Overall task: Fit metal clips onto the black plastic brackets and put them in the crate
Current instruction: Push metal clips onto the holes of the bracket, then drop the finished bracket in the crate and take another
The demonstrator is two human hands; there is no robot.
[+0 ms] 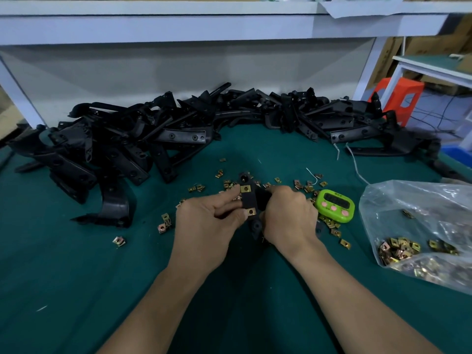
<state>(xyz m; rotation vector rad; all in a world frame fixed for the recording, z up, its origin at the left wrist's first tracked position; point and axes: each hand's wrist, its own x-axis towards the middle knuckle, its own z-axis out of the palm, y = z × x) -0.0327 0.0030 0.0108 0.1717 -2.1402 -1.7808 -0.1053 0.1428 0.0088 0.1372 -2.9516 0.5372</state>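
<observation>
The bracket (249, 200) is gripped by right hand (288, 215), long axis toward bench (76, 277) far edge; lower clip (251, 212) pinched by left hand (204, 221).

A lime-green digital timer (334, 206) with pink buttons sits on a dark green table mat (76, 277) beside a clear plastic bag (408, 208). Beyond the white shelf frame (153, 29) stand an orange plastic stool (406, 90) and cardboard boxes (457, 39).
</observation>
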